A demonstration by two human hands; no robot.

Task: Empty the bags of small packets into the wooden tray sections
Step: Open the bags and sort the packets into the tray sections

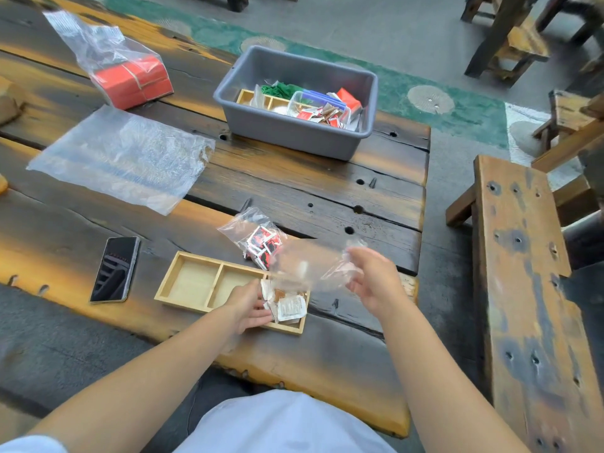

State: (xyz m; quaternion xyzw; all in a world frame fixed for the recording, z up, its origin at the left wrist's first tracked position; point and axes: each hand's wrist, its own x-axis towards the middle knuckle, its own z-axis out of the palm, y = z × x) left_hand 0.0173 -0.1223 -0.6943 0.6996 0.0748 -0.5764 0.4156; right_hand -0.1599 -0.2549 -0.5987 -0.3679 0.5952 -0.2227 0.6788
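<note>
Dark wood planks make the desk. At its near edge sits the wooden tray, with packets piled in its right section. An empty clear bag is pinched in the right hand. The left hand is curled on the packets. Packets could be knocked over the low wall. A full bag waits just behind.

Dark plank table, wooden bench — grey-green floor
</note>
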